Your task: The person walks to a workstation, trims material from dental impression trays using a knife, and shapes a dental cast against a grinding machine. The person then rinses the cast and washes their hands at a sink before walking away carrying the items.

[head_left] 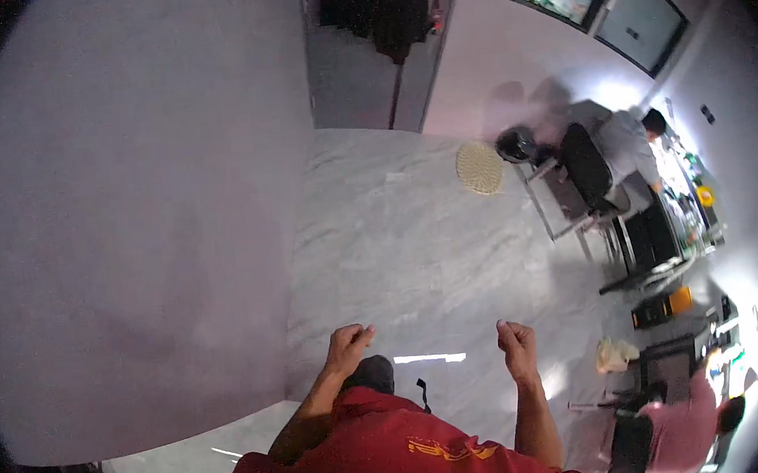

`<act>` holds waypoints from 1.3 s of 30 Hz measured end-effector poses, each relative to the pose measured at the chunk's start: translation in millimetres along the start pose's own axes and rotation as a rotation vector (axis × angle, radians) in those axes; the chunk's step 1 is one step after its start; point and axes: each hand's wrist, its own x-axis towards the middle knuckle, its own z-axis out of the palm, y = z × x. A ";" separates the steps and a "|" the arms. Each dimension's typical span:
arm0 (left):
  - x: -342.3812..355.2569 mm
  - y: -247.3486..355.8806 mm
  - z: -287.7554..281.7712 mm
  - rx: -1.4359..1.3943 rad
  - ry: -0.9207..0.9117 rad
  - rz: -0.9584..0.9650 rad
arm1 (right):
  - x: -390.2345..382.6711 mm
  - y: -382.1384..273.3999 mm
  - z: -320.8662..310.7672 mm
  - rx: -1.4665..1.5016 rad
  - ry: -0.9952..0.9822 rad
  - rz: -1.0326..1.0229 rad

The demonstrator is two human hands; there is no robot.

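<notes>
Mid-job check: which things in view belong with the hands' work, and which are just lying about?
At the hands:
bare left hand: curled, nothing visible held
bare right hand: curled, nothing visible held
grey marbled floor, beneath both

Lying about, away from both hands:
round cream woven-looking mat
crumpled pale-yellow bag-like thing
black-and-orange boxy thing

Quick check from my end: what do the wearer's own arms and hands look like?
The left hand and right hand are bare, with no gloves visible. Both forearms are uncovered below the short sleeves of a dark red shirt, which carries a yellow print.
</notes>
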 end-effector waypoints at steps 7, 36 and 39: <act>127.2 -20.6 65.7 -0.163 0.026 -0.072 | 181.2 -6.6 9.9 0.057 -0.133 -0.226; 815.3 147.0 181.0 0.202 0.312 0.041 | 951.7 -78.7 -117.9 0.172 -0.396 -0.197; 868.6 143.8 167.9 0.061 0.381 0.136 | 1049.2 -124.6 -105.4 -0.082 -0.406 -0.328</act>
